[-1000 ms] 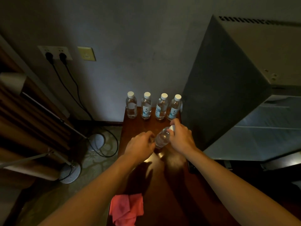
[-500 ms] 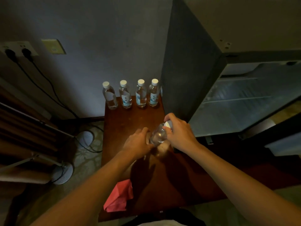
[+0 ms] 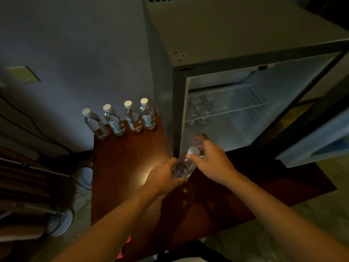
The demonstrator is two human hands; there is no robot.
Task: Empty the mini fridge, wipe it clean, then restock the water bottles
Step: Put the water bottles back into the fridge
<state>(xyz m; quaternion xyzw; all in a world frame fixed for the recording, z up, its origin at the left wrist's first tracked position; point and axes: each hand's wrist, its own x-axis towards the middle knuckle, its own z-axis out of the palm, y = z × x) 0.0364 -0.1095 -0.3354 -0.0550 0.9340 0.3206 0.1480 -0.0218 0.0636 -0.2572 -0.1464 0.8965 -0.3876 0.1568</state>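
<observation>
Both hands on one clear bottle, held tilted over the wooden table just in front of the open fridge. Left hand wrapped around the lower body, fingers curled round it. Right hand gripping the neck, fingertips just under the white cap, which points toward the fridge opening. Clear plastic, clear liquid, no label visible on this one past the fingers.

Four more bottles upright in a row at the table's far edge, near the wall, the rightmost just beside the fridge's dark side. All with white caps. Pale labels with blue-green marks on the three to the right; writing too small and dim to read. No label to make out on the leftmost, only clear plastic.

Fridge door swung open to the right. Pale interior, wire shelf across it. Faint shapes like two bottles at the shelf's left end, too blurred to say for sure. Vent slots along the top rear edge, three small holes in the top panel near the front left corner. No brand mark visible anywhere.

Yellowish wall plate at far left, dark cords running below it. Sliver of red cloth at the table's near edge, between the forearms.
</observation>
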